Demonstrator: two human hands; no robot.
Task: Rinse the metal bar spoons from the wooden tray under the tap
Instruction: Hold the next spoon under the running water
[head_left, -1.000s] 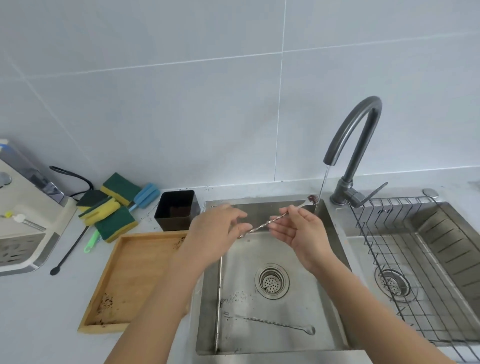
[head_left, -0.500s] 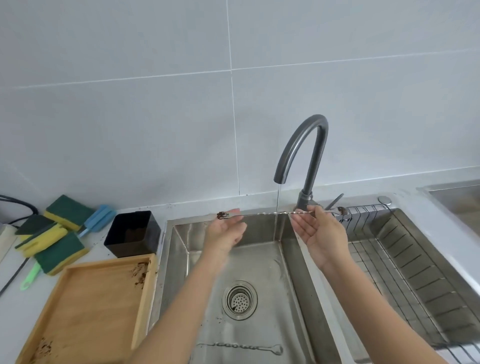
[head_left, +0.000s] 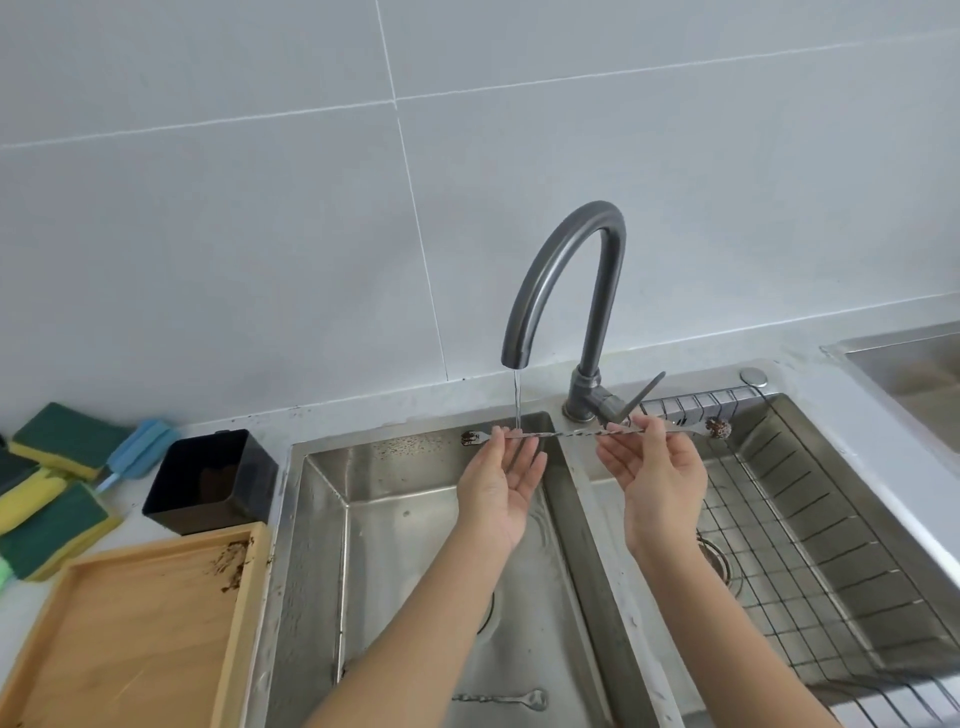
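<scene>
A long twisted metal bar spoon (head_left: 566, 434) lies level under the grey tap (head_left: 561, 270), brown grime on both ends. A thin stream of water hits its stem near my left hand (head_left: 501, 483). That hand pinches the left part of the stem with palm up. My right hand (head_left: 657, 478) pinches the right part the same way. A second bar spoon (head_left: 501, 697) rests on the floor of the left sink basin (head_left: 395, 519). The wooden tray (head_left: 130, 634) at lower left holds only brown smears.
A black square cup (head_left: 210, 480) stands behind the tray. Green-yellow sponges (head_left: 49, 488) and a blue brush (head_left: 137, 452) lie at far left. A wire rack (head_left: 810, 525) fills the right basin. Another sink's corner (head_left: 909, 364) shows at far right.
The spoon went from tilted with one end under the stream to level with the water on its stem. My view has swung right and closer to the tap.
</scene>
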